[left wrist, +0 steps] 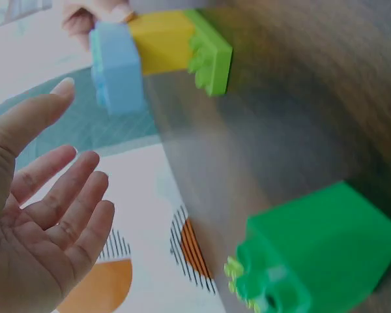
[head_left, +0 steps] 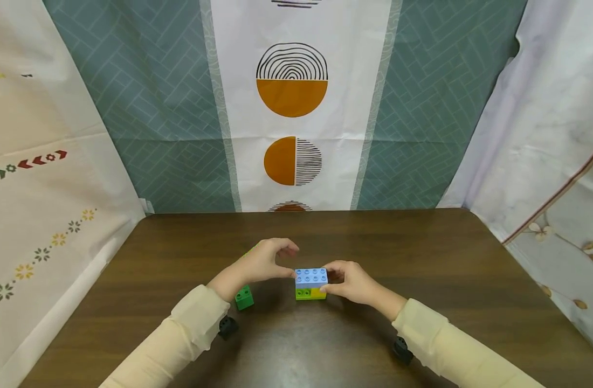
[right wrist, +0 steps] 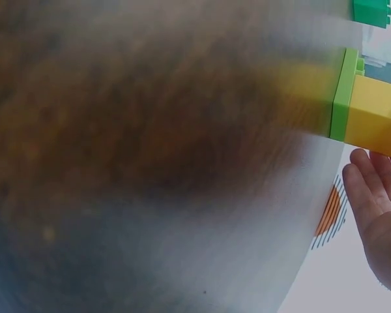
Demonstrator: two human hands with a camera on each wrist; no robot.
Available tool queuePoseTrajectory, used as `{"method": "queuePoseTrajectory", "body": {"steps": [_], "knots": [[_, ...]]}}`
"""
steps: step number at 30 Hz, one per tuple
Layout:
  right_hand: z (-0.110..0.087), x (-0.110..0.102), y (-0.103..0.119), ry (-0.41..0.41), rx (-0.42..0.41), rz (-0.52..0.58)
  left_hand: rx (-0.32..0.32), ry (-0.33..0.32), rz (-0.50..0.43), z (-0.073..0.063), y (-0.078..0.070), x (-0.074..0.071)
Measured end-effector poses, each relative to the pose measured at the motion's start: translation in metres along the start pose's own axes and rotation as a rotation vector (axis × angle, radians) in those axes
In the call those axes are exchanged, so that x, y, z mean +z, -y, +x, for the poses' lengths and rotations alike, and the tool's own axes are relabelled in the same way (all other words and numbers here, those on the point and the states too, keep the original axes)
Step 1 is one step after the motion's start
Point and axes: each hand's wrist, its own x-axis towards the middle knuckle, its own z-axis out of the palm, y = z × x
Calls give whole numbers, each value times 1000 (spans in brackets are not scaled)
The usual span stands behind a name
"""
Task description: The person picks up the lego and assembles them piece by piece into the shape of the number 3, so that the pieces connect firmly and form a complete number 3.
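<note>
A light-blue brick (head_left: 311, 277) lies on top of a yellow brick (head_left: 318, 293), which stands on one side of a lime-green base piece (right wrist: 342, 98). The base's studs show beside the yellow brick. My right hand (head_left: 351, 281) pinches the stack's right end near the blue brick, thumb in front and fingers behind. My left hand (head_left: 264, 261) is held just left of the stack, fingers apart and nothing in its grasp. In the left wrist view its palm (left wrist: 45, 241) shows, with the thumb pointing toward the blue brick.
A dark green brick (head_left: 245, 298) sits on the brown wooden table (head_left: 422, 258), beside the left wrist. Something lime-green (left wrist: 233, 274) shows past it, mostly hidden by the left hand in the head view. Patterned cloths (head_left: 170, 108) hang around the table's back and sides.
</note>
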Motion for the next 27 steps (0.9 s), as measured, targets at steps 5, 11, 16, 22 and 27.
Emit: {"method": "queuePoseTrajectory", "body": {"steps": [5, 11, 16, 22, 27], "knots": [[1, 1, 1, 2, 19, -13, -29, -102, 20, -10, 9, -9], [0, 2, 0, -2, 20, -1, -69, -185, 42, -30, 20, -11], [-1, 2, -2, -15, 9, 21, -116, -219, 20, -45, 32, -9], [-2, 4, -3, -24, 12, 30, -175, -219, -1, -62, 45, -6], [-3, 5, -2, -36, 4, 16, -220, -202, -39, -70, 52, 0]]}}
